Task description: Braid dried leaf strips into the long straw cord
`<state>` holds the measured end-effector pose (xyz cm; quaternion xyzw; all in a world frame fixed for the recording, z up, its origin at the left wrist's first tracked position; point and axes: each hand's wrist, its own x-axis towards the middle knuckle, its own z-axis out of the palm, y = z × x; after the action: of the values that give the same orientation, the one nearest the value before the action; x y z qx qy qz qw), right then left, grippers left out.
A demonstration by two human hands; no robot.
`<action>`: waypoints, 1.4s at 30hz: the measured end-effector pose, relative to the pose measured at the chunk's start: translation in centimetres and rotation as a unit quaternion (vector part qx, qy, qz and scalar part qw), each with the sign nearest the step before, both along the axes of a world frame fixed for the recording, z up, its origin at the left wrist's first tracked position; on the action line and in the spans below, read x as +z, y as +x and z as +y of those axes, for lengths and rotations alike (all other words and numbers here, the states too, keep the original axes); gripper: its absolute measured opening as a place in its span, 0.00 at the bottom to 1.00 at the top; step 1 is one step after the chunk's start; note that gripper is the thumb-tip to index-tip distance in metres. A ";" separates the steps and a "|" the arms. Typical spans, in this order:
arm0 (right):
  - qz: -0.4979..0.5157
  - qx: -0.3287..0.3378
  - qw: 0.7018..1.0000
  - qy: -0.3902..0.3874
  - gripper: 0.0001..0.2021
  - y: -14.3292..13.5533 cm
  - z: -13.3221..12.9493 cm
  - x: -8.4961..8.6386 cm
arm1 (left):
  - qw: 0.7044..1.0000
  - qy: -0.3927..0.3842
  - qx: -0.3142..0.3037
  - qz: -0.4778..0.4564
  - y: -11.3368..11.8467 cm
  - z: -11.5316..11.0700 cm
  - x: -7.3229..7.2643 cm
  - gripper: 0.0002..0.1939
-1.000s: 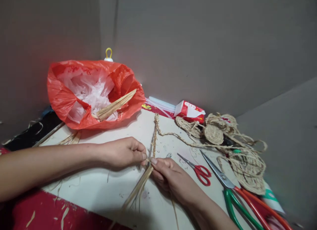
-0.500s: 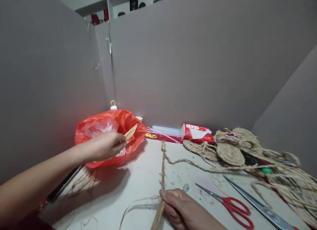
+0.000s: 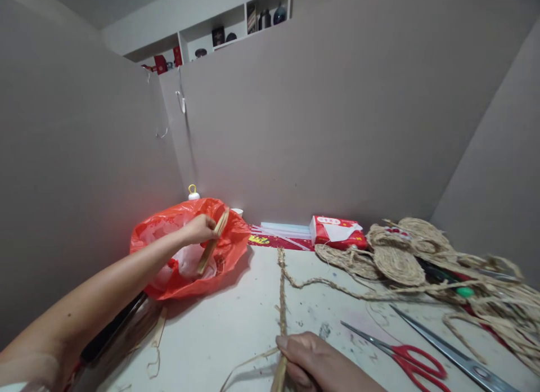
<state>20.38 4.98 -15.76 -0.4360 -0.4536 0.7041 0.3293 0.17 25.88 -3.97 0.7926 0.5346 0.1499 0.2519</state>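
My left hand (image 3: pixel 199 230) is closed on a flat bundle of straw strips (image 3: pixel 207 257), over the open mouth of a red plastic bag (image 3: pixel 238 234) with white plastic inside. Near the bottom centre my right hand (image 3: pixel 310 358) pinches the lower end of a thin braided straw cord (image 3: pixel 282 302), which runs straight up the white table. Loose strands (image 3: pixel 253 359) stick out below and to the left of my right fingers.
Red-handled scissors (image 3: pixel 415 361) and larger metal shears (image 3: pixel 455 352) lie at the right. Behind them are coiled straw pieces (image 3: pixel 399 264) and a red tissue pack (image 3: pixel 337 232). Grey partitions (image 3: pixel 316 127) enclose the white table (image 3: pixel 236 313). Straw scraps (image 3: pixel 158 333) lie at the left.
The camera view has shifted, showing more shelf above. My left hand has moved up slightly over the bag, and more of the straw bundle shows below it. My right hand still pinches the cord.
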 end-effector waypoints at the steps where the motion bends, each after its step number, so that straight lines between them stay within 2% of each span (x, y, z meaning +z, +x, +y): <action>1: 0.004 -0.001 1.000 -0.002 0.24 0.0 0.0 0.1 | 0.999 -0.011 0.002 -0.037 -0.1 -0.5 0.4 0.06; 4: 0.015 0.010 1.000 0.006 0.24 0.0 0.0 0.2 | 0.991 -0.036 -0.002 -0.128 -0.3 -2.5 1.6 0.07; 6: 0.021 0.014 1.000 0.009 0.24 0.1 0.0 0.2 | 0.974 -0.093 -0.006 -0.204 -0.4 -4.3 1.5 0.06; 8: 0.023 0.013 1.000 0.004 0.23 0.2 0.1 0.3 | 0.934 -0.195 0.006 -0.301 -0.5 -6.2 0.5 0.08; 10: 0.026 0.014 1.000 -0.003 0.23 0.3 0.0 0.5 | 0.891 -0.267 0.036 -0.366 -0.8 -8.0 -1.3 0.13; 12: 0.037 0.015 0.999 -0.007 0.23 0.4 -0.1 0.7 | 0.870 -0.289 0.065 -0.394 -1.3 -9.7 -3.2 0.18; 13: 0.042 0.015 0.999 -0.008 0.23 0.5 -0.1 0.8 | 0.869 -0.293 0.071 -0.392 -1.6 -10.3 -4.1 0.19; 14: 0.047 0.016 0.999 -0.010 0.23 0.6 -0.1 0.9 | 0.876 -0.299 0.067 -0.373 -1.9 -10.9 -4.8 0.19; 16: 0.051 0.021 0.998 -0.017 0.23 0.7 -0.1 1.0 | 0.914 -0.290 0.037 -0.282 -2.6 -11.5 -5.5 0.19; 17: 0.053 0.024 0.998 -0.019 0.24 0.8 -0.1 0.9 | 0.942 -0.255 0.021 -0.219 -3.0 -11.7 -5.6 0.18; 19: 0.057 0.032 0.998 -0.019 0.24 1.0 0.0 0.9 | 0.992 -0.095 0.011 -0.086 -3.7 -12.0 -5.1 0.12; 20: 0.061 0.036 0.997 -0.020 0.24 1.1 0.0 0.9 | 0.999 0.015 0.015 -0.028 -4.0 -12.2 -4.7 0.10; 22: 0.072 0.044 0.996 -0.027 0.24 1.3 0.1 0.9 | 0.979 0.197 -0.014 0.051 -4.2 -12.8 -4.1 0.10; 24: 0.087 0.049 0.994 -0.042 0.24 1.5 0.2 0.9 | 0.956 0.260 -0.118 0.071 -3.7 -13.6 -3.8 0.10; 27: 0.110 0.052 0.991 -0.051 0.24 1.7 0.2 1.0 | 0.923 0.232 -0.301 0.063 -1.6 -14.3 -4.1 0.10; 29: 0.113 0.054 0.991 -0.054 0.24 1.7 0.2 1.2 | 0.901 0.213 -0.368 0.089 0.1 -13.8 -4.5 0.09; 31: 0.114 0.053 0.990 -0.058 0.24 1.7 0.3 1.2 | 0.886 0.180 -0.405 0.139 1.6 -12.9 -4.9 0.08; 34: 0.124 0.054 0.989 -0.060 0.24 1.8 0.3 1.3 | 0.883 0.110 -0.402 0.216 2.6 -11.6 -5.2 0.03; 37: 0.137 0.051 0.988 -0.054 0.23 1.8 0.3 1.3 | 0.893 0.039 -0.374 0.246 2.3 -11.5 -4.9 0.04; 39: 0.146 0.050 0.987 -0.054 0.23 1.8 0.4 1.2 | 0.911 0.001 -0.347 0.224 1.8 -12.0 -4.4 0.04; 42: 0.166 0.052 0.983 -0.060 0.23 1.9 0.4 1.2 | 0.957 -0.058 -0.264 0.106 1.3 -12.6 -3.7 0.03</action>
<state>22.23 5.36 -14.60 -0.3076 -0.3718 0.8088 0.3361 1.52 13.27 -7.70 0.9008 0.3380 -0.0376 0.2699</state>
